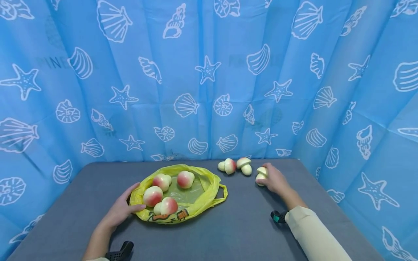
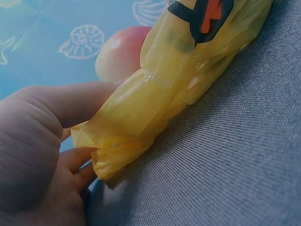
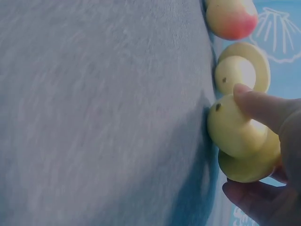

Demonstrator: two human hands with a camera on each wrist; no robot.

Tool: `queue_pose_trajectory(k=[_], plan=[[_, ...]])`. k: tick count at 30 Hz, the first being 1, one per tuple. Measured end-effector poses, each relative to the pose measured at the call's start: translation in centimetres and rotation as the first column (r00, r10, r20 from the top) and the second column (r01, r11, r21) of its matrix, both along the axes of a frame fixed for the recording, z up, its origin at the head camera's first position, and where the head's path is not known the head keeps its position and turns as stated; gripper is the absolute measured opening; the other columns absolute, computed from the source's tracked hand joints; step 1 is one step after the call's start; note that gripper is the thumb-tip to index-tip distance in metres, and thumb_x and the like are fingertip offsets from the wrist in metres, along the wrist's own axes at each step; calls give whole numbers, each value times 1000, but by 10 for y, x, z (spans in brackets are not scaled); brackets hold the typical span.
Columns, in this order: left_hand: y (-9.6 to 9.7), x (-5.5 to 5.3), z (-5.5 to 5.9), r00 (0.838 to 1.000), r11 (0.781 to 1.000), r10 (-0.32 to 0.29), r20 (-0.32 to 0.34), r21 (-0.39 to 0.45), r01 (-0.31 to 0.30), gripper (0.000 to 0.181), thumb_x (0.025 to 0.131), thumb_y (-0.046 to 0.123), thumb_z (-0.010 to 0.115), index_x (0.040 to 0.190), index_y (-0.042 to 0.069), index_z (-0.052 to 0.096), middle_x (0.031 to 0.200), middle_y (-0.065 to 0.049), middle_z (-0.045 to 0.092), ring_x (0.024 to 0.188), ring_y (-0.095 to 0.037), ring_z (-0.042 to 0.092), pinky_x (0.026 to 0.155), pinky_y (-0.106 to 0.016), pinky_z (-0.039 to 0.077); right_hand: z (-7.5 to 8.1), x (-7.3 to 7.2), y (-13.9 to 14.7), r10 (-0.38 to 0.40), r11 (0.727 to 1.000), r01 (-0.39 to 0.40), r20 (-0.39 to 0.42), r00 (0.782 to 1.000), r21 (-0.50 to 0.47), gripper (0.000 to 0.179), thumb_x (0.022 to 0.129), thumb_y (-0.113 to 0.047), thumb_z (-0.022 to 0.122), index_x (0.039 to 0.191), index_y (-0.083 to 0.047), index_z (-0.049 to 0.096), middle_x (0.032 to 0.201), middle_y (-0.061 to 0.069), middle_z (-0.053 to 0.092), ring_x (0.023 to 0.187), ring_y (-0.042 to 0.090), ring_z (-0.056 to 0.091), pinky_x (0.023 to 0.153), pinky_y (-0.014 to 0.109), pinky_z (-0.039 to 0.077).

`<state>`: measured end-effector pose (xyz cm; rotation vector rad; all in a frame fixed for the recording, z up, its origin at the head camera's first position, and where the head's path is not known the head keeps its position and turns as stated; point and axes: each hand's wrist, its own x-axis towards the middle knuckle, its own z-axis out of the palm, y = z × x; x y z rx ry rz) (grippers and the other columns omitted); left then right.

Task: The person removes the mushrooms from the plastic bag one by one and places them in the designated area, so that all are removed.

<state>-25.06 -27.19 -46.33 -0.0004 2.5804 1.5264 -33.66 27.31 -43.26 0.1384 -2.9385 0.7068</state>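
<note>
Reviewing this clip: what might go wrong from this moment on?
The held mushroom looks smooth and rounded, so it might slip from the right hand.

The bag is thin and limp, and the left hand grips only one side; the opposite rim could fold inward.

Two loose mushrooms lie near the table's far edge, so a bump might roll them off.

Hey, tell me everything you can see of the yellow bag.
The yellow bag looks like thin, crinkled, slightly see-through plastic, with black and orange print on its near side. It lies on the gray tabletop, mouth open upward in a rough oval, a handle loop sticking out at the right. Four cream-and-pink mushroom-shaped pieces lie inside. The person's left hand holds its left edge.
</note>
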Motion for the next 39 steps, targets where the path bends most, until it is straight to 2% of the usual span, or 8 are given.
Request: queue_pose_trajectory(k=[4, 12, 22, 26, 33, 39], plan=[[0, 0, 1, 1000, 1000, 4, 1, -5, -4, 97, 83, 38, 75, 155, 11, 17, 156, -24, 16, 139, -44, 17, 107, -67, 16, 0, -6, -4, 10, 1000, -10, 3, 1000, 20, 67, 85, -26, 77, 134, 5, 43, 119, 29, 54, 100, 41, 54, 77, 51, 42], [-1, 1, 1, 1000, 1000, 1, 0, -6, -1, 97, 82, 38, 76, 155, 11, 18, 156, -24, 17, 137, -44, 19, 106, -68, 17, -2, -13, -7, -41, 999, 41, 30, 999, 3, 70, 86, -26, 75, 138, 6, 40, 123, 31, 51, 104, 42, 53, 79, 51, 43], [-4, 0, 1, 1000, 1000, -7, -14, 0, 7, 96, 83, 38, 75, 155, 10, 18, 156, -25, 17, 137, -44, 18, 107, -68, 17, 1, -23, -8, -40, 999, 39, 59, 997, 20, 71, 87, -29, 74, 138, 6, 40, 124, 32, 51, 106, 42, 52, 82, 52, 43], [-4, 0, 1, 1000, 1000, -4, -13, -9, 4, 97, 83, 38, 76, 155, 10, 18, 156, -25, 16, 138, -45, 17, 106, -68, 16, 0, -24, -6, -47, 999, 47, 35, 998, 18, 71, 87, -29, 74, 138, 6, 40, 124, 33, 50, 106, 43, 51, 81, 53, 43], [-4, -3, 1, 1000, 1000, -11, -17, -10, 11, 96, 83, 39, 75, 155, 11, 18, 156, -24, 15, 139, -44, 15, 106, -69, 14, -8, -24, -4, -99, 991, 98, -6, 995, -87, 72, 89, -26, 73, 146, -2, 37, 129, 31, 34, 107, 44, 47, 81, 54, 42], [-2, -2, -1, 999, 1000, -19, -26, -5, 19, 97, 83, 37, 76, 155, 9, 17, 156, -25, 15, 140, -45, 15, 107, -67, 15, -13, -25, 2, -108, 993, 103, -71, 992, -64, 72, 88, -27, 73, 145, 0, 39, 127, 33, 39, 108, 47, 44, 83, 56, 40]])
